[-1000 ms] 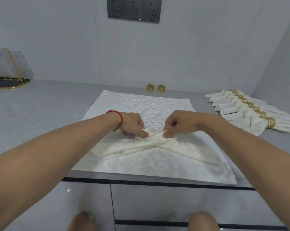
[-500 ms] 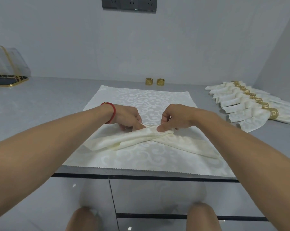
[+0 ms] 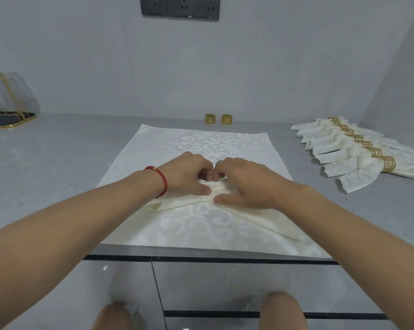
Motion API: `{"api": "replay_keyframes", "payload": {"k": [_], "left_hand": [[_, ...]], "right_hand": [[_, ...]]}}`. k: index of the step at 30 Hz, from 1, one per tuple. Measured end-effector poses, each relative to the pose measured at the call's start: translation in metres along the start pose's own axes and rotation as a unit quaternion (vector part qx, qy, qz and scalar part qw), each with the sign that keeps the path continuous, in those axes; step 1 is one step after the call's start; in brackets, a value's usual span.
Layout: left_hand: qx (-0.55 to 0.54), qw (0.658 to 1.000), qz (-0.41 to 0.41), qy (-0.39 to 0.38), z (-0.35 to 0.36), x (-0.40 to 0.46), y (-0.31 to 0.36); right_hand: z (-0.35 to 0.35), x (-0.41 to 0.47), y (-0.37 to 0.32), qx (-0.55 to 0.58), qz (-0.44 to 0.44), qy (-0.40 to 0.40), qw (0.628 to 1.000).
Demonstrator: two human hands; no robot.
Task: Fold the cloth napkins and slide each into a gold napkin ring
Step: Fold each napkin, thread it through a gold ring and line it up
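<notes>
Left hand (image 3: 188, 173) and right hand (image 3: 245, 182) both pinching the folded napkin (image 3: 225, 198) in the middle of a flat cloth (image 3: 201, 144), two gold rings (image 3: 219, 119) far behind, finished napkins (image 3: 358, 151) at right

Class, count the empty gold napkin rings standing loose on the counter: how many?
2: left ring and right ring, side by side at the wall beyond the flat cloth. None seems hidden.

Bare counter (image 3: 65, 163) lies left of the cloth (image 3: 201, 225); two rings (image 3: 219, 119) stand at its back edge, ringed napkins (image 3: 358, 151) crowd the right.
</notes>
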State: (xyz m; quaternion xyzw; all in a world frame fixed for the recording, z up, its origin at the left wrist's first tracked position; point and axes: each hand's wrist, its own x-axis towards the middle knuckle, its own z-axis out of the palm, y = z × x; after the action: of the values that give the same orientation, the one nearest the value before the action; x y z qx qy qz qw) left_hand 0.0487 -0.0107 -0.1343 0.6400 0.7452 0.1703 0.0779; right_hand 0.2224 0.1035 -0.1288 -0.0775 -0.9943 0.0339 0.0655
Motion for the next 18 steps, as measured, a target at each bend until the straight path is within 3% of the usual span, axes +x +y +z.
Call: {"api": "replay_keyframes", "payload": {"k": [8,14,18], "left_hand": [[-0.015,0.999,-0.031,-0.041,-0.012,0.004,0.005],[0.016,0.999,-0.009,-0.036,-0.007,0.0,0.008],[0.069,0.998,0.005,-0.014,-0.004,0.006,0.014]], "right_hand": [[0.008,0.002,0.002,-0.056,-0.027,-0.009,0.998],[0.012,0.013,0.026,0.115,0.008,0.015,0.993],[0.009,0.018,0.033,0.163,0.038,0.02,0.986]]}}
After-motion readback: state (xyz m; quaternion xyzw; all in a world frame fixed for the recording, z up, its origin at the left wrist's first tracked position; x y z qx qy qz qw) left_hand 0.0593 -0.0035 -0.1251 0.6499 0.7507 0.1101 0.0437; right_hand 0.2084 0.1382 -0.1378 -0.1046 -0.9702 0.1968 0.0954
